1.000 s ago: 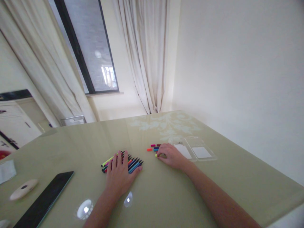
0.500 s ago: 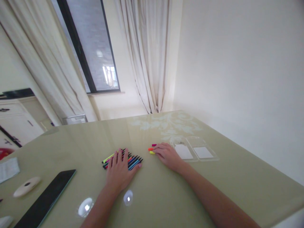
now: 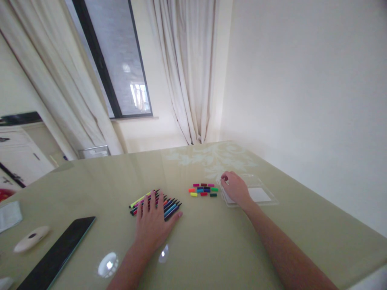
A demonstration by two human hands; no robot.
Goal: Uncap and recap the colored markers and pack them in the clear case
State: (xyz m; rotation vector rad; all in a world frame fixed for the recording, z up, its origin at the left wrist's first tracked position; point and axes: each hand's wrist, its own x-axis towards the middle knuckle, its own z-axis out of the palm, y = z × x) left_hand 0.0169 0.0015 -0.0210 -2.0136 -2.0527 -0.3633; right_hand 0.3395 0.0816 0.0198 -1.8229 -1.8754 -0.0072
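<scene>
My left hand [image 3: 152, 225] lies flat over a bunch of uncapped markers [image 3: 173, 209], fingers spread and thumb out to the right. The markers' dark tips point up and to the right. To the right of them, small coloured marker caps [image 3: 200, 191] lie on the table in short rows. My right hand [image 3: 236, 188] is over the left part of a clear plastic case [image 3: 273, 198] with white inserts. Its fingers are curled in towards the thumb; whether anything is between them is hidden.
At the left are a black tablet-like slab [image 3: 57, 253], a white oval object [image 3: 32, 239] and a folded pale cloth [image 3: 10, 216]. A round glossy clear object [image 3: 108, 264] sits near my left forearm. The glossy table [image 3: 199, 249] meets the wall on the right.
My right hand has moved right, from over the caps to the plastic case, and its fingers have curled. The caps it covered now show. My left hand has stayed on the markers.
</scene>
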